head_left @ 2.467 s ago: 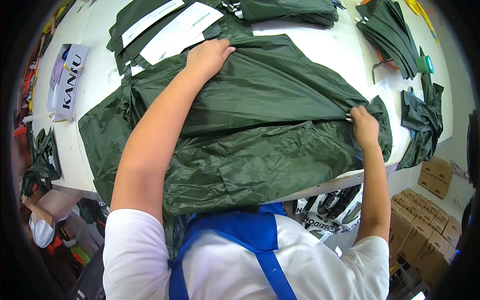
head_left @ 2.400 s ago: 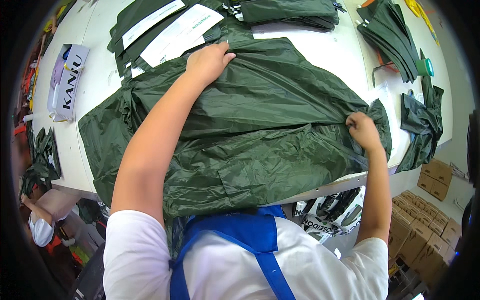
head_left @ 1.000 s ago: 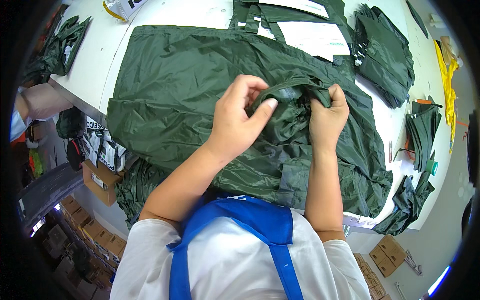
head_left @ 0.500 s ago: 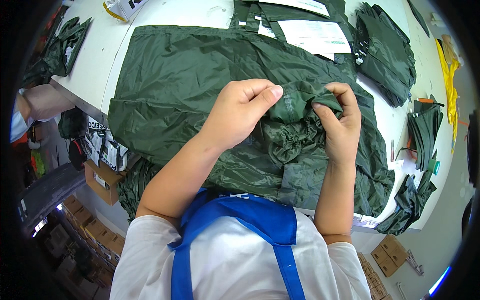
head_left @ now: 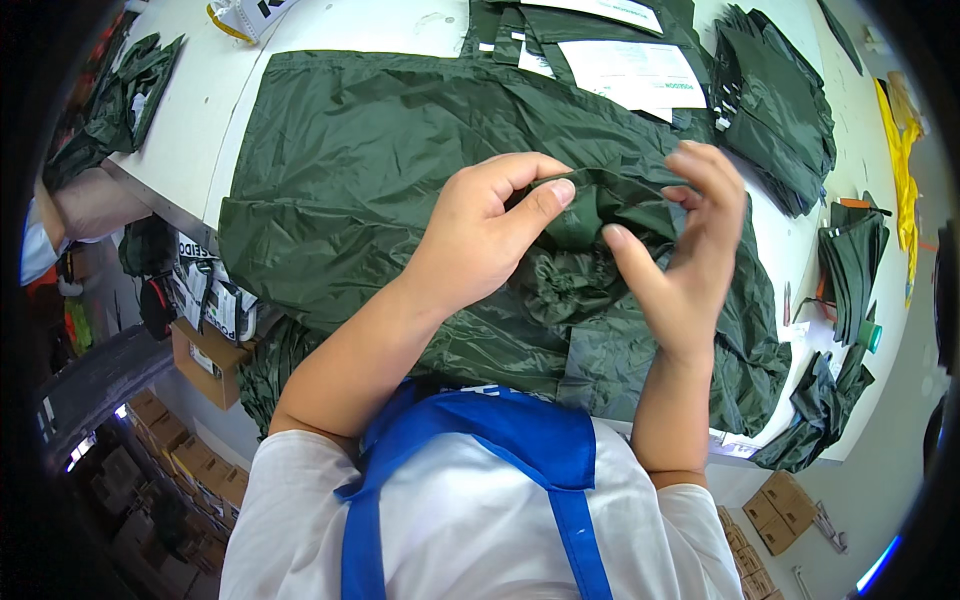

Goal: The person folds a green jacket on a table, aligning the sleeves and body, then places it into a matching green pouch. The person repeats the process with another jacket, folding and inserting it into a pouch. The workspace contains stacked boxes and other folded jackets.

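Note:
A dark green, shiny waterproof garment lies spread and creased over the table in front of me. My left hand pinches a raised edge of it between thumb and forefinger. Just below that grip bunches a gathered, ruffled section of the same fabric. To its right my right hand is open, fingers spread and slightly blurred. Its thumb points at the raised fabric; whether the tip touches it I cannot tell.
White printed sheets rest on folded green pieces at the back. A stack of folded green garments lies at far right, with more green pieces nearer. Another person's arm shows at the left edge, above a cardboard box.
My right hand has let go of the fabric edge and opened, its fingers lifting up and to the right. The left hand keeps its pinch, and the gathered part has sunk slightly leftward.

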Demonstrator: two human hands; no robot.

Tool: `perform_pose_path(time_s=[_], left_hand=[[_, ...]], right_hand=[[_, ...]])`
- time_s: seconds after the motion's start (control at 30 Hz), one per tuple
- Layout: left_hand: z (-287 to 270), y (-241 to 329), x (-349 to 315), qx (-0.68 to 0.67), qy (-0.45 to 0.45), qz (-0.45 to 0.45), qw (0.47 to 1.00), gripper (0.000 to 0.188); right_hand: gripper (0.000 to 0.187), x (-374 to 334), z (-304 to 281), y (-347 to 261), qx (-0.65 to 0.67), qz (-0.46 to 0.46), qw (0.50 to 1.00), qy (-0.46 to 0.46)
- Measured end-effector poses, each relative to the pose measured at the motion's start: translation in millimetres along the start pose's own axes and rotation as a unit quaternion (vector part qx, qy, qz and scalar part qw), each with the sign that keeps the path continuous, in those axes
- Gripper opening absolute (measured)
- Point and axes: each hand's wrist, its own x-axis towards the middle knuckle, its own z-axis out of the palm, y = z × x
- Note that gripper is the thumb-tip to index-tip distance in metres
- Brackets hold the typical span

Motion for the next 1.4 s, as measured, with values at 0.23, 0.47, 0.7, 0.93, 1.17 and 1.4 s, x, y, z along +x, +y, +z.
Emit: perform_pose_path(time_s=[0.23, 0.47, 0.7, 0.93, 1.17, 1.4], left_hand=[[0.7, 6.8, -0.1, -0.16, -0.119, -0.065, 0.978, 0.021], [-0.3, 15.4, -0.2, -0.102, -0.147, -0.06, 0.982, 0.024], [6.0, 13.6, 0.2, -0.082, -0.141, -0.039, 0.986, 0.021], [15.4, 15.7, -6.6, 0.104, -0.087, -0.017, 0.991, 0.017], [13.1, 7.2, -8.9, 0.049, -0.051, -0.037, 0.997, 0.017], [13.6, 13.1, -8.2, -0.018, -0.1, -0.073, 0.992, 0.02]], right_hand=[[0.023, 2.3, -11.4, -3.5, 0.02, -0.03, 0.998, -0.055], [0.018, 6.5, -21.7, -2.1, -0.03, -0.101, 0.992, -0.073], [0.018, 3.3, -23.1, -12.9, -0.016, -0.12, 0.987, -0.102], [0.017, -9.0, -21.4, -20.5, -0.233, -0.215, 0.948, -0.033], [0.011, -10.2, -39.9, -17.7, -0.006, -0.078, 0.992, -0.1], [0.023, -10.2, -29.1, -10.0, -0.168, -0.182, 0.968, -0.052]])
